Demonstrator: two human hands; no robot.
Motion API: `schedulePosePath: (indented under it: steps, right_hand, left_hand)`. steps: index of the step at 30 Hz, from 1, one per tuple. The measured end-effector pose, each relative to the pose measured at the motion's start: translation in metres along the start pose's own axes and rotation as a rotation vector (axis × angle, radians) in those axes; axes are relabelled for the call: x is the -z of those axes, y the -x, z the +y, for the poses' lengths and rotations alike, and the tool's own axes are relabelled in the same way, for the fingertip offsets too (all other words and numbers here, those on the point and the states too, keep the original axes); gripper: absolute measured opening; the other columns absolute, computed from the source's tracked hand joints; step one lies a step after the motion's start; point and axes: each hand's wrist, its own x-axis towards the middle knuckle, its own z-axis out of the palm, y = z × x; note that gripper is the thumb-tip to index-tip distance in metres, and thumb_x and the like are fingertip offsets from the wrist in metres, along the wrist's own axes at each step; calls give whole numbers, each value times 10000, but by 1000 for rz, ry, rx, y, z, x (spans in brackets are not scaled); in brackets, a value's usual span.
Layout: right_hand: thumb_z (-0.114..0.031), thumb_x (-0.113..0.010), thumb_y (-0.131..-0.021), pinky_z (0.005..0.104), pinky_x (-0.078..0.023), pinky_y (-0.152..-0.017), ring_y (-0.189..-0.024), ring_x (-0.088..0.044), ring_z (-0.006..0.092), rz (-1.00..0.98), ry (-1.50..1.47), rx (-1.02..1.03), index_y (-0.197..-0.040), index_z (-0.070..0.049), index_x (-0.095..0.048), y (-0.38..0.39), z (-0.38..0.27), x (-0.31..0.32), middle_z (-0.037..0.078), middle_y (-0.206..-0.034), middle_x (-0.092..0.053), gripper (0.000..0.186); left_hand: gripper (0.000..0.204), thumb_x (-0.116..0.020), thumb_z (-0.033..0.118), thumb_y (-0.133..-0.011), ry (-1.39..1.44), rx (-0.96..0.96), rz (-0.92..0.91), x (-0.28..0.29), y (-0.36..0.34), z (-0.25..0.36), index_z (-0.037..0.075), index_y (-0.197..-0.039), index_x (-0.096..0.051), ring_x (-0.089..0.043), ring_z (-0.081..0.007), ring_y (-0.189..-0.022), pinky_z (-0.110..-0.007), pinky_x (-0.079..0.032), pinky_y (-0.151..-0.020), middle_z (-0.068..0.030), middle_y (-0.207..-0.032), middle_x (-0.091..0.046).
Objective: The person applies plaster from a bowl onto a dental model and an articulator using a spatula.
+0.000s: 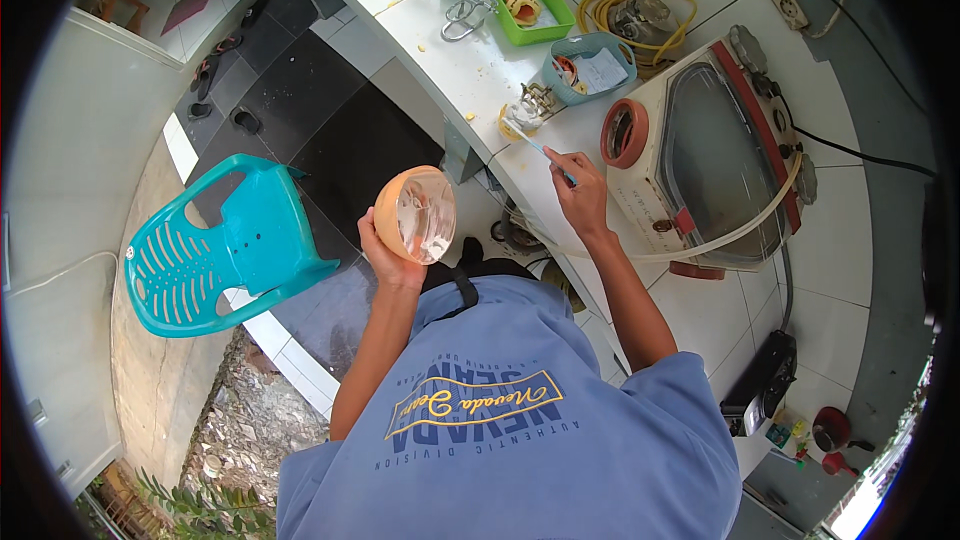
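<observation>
My left hand (pixel 392 258) grips an orange mixing bowl (pixel 426 216) from its near left side, tilted so its inside shows. Whitish wet residue coats the inner wall. My right hand (pixel 580 192) is closed around a slim tool with a light-blue handle (pixel 533 143); its exact kind is unclear. The tool's far end touches a lump of white paste (pixel 522 120) at the counter's left edge. Beside and partly behind the paste stands a small metal hinged frame (pixel 539 98), which looks like a dental articulator. A yellowish rim shows under the paste.
A white-tiled counter (pixel 710 310) carries a cabinet with a clear window (pixel 715 130), right of my right hand. Farther back are a blue-grey basket (pixel 590 90), a green tray (pixel 550 30) and a coiled yellow hose (pixel 600 10). A turquoise plastic chair (pixel 262 230) stands left.
</observation>
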Motion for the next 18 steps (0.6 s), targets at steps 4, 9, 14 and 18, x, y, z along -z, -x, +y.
schedulePosePath:
  steps: [4, 9, 14, 18]
  right_hand:
    - [-39, -658, -919, 279, -468, -648, -683, -566, 144, 22, -51, -52, -1214, -123, -737, -7, 2, 3, 81, -861, -656, 316]
    - [-45, -654, -912, 306, -491, -650, -691, -617, 175, 85, -63, -42, -1199, -121, -740, -19, -9, 14, 96, -849, -669, 310]
    - [-73, -666, -917, 278, -500, -712, -768, -631, 142, -78, -247, -80, -1199, -58, -727, -8, -67, 35, 90, -903, -704, 289]
    - [-107, -682, -917, 277, -520, -770, -826, -656, 120, -469, -437, -159, -1179, -31, -731, 22, -105, 23, 102, -982, -744, 277]
  left_hand:
    - [473, -433, 398, -975, -4, 9, -7, 0, 2, -2, 51, -1212, -649, -647, -267, -1109, -442, -529, -966, -96, -1203, -680]
    - [481, -437, 389, -965, 39, 33, -1, -1, 3, -1, 43, -1232, -637, -637, -274, -1125, -462, -533, -966, -105, -1231, -664]
    - [452, -443, 356, -974, 188, 120, -108, 6, -3, -4, 70, -1276, -619, -621, -306, -1167, -493, -525, -1002, -125, -1274, -647]
    - [439, -436, 367, -1012, 345, 177, -121, -8, -10, -12, 93, -1316, -595, -610, -321, -1192, -529, -510, -1020, -130, -1318, -622]
